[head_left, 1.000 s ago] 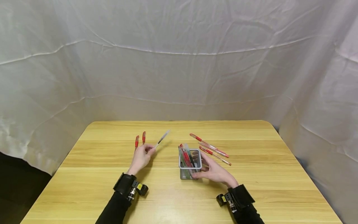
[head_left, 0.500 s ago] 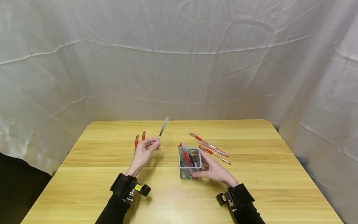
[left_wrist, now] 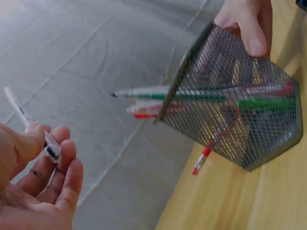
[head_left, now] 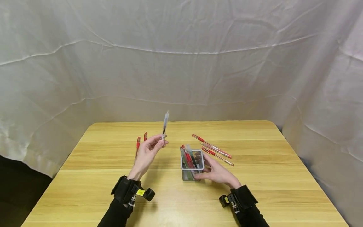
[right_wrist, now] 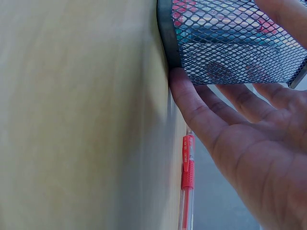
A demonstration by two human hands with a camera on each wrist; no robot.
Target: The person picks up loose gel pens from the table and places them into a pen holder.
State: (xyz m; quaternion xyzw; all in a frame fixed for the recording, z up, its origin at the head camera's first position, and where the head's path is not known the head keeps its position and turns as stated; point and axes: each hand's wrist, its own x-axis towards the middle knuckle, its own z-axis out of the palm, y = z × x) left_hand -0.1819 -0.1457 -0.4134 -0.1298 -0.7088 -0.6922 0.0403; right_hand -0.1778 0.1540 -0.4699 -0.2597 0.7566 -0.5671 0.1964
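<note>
My left hand (head_left: 147, 153) pinches a clear pen (head_left: 165, 121) with black ink between thumb and fingers. It holds the pen nearly upright above the table, left of a square grey mesh pen holder (head_left: 187, 169). The left wrist view shows the pen's black end (left_wrist: 53, 152) beside the fingers. My right hand (head_left: 218, 174) grips the pen holder from its right side, thumb at the front and fingers round the back. Several pens stand in it, among them a red pen (head_left: 189, 160) and a green-inked pen (left_wrist: 201, 96). Their lower parts show through the mesh.
Two red pens, one nearer (head_left: 138, 143) and one farther (head_left: 145, 136), lie left behind my left hand, partly hidden. Right of the holder lie several red pens (head_left: 216, 155) close together. Pale cloth (head_left: 181, 78) hangs behind the wooden table (head_left: 255, 135).
My left hand has lifted the clear pen and turned it from slanting to nearly upright. My right hand and the pen holder have stayed in place.
</note>
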